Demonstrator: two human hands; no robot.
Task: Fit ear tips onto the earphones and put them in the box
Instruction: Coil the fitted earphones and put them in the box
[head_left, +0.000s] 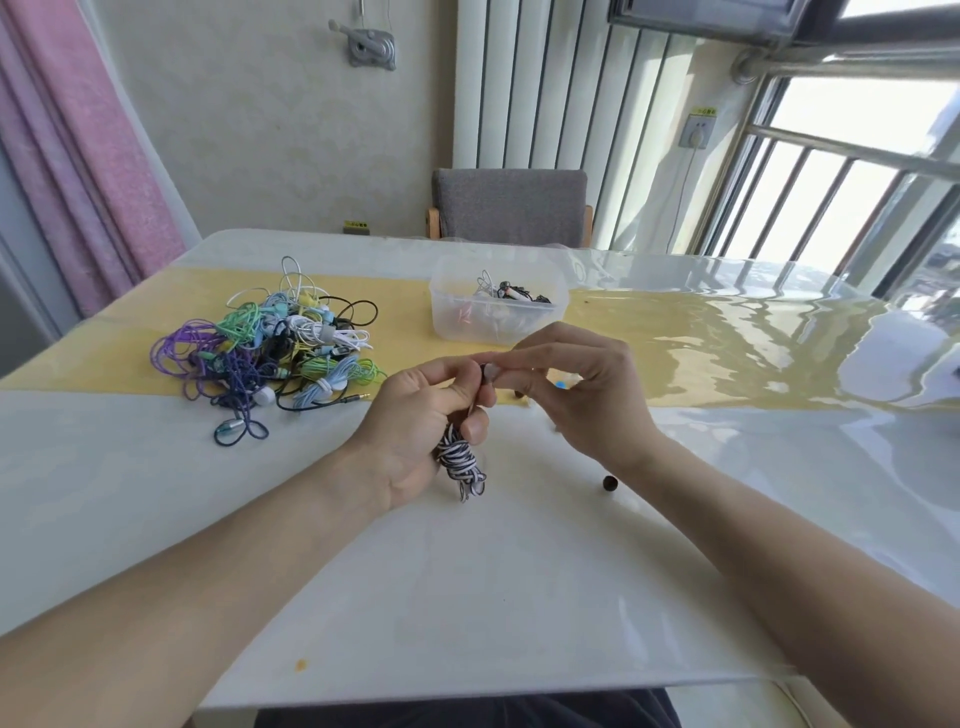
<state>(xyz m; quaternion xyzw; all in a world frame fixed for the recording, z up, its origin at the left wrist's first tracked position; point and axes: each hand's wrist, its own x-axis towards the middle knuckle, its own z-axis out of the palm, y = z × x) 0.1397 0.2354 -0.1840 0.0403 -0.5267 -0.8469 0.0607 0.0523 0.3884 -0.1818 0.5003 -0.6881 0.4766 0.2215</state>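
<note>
My left hand (415, 426) grips a coiled black-and-white striped earphone (460, 460) above the table, with its earbud end held up between thumb and forefinger. My right hand (582, 389) pinches a small pale ear tip (490, 372) against that earbud. A clear plastic box (496, 304) stands behind my hands and holds a few earphones. A tangled pile of coloured earphones (275, 348) lies at the left. A dark ear tip (609, 484) sits on the table under my right wrist, and a blue ear tip (560, 385) shows behind my right fingers.
The white table (467, 597) has a yellow runner (675, 332) under a glossy clear cover. A grey chair (511, 205) stands at the far side. Window bars are at the right, a pink curtain at the left.
</note>
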